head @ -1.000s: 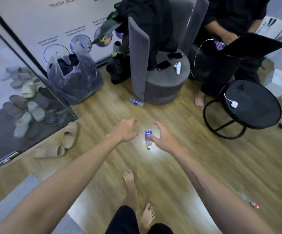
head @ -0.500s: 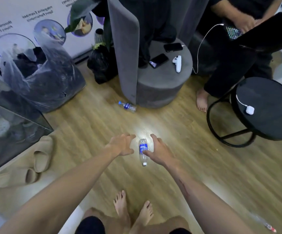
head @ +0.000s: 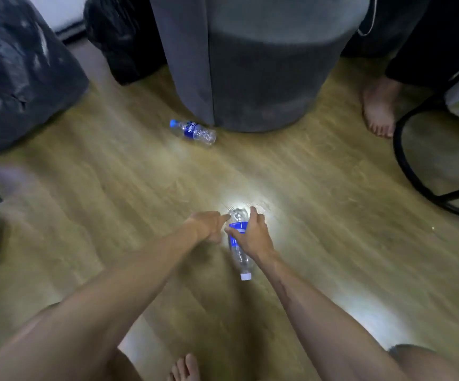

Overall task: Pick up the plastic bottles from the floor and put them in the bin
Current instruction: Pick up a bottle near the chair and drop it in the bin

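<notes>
Your right hand (head: 253,237) is wrapped around the near bottle (head: 240,254) at its blue label, thumb on one side and fingers curled over the other — a firm grasp on the body. The bottle is clear plastic with a white cap (head: 245,276) pointing back toward you and its base pointing away. It sits low over the wooden floor (head: 113,188), in a bright patch of light; whether it is lifted or resting on the boards cannot be told from this view.

Your left hand (head: 209,225) is just beside the bottle's far end, fingers loosely bent, fingertips at or very close to the plastic. It grips nothing that the picture shows, though motion blur makes the contact hard to judge.

A second bottle (head: 194,132) — blue cap, blue label — lies on its side further ahead, just beside the base of a round grey upholstered seat (head: 264,78). To the left stands a large translucent bag (head: 22,78) with dark contents, and a black bag (head: 124,37) sits between it and the seat. At the right edge you have the black ring base of a side table (head: 404,166), and another person's bare foot (head: 378,111) planted near it. Your own toes (head: 185,367) show at the bottom edge.
</notes>
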